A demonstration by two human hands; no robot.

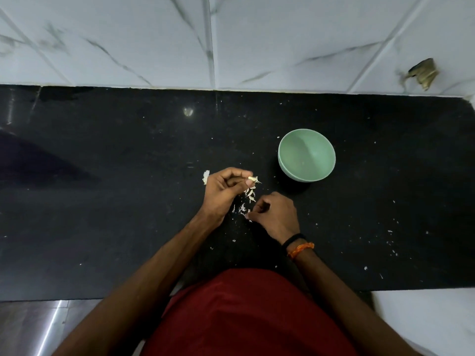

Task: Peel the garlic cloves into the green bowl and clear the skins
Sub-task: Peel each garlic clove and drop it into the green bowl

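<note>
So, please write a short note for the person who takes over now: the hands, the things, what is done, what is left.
Left hand: fingers pinch a garlic clove, partly peeled.
Right hand: fingers curled, pinching a bit of skin near the counter.
Skins lie scattered on the black counter between the hands; another piece lies beside the left hand.
Green bowl stands further right; it looks empty.
Left: finish the clove, drop it in the bowl, clear the skins.
</note>
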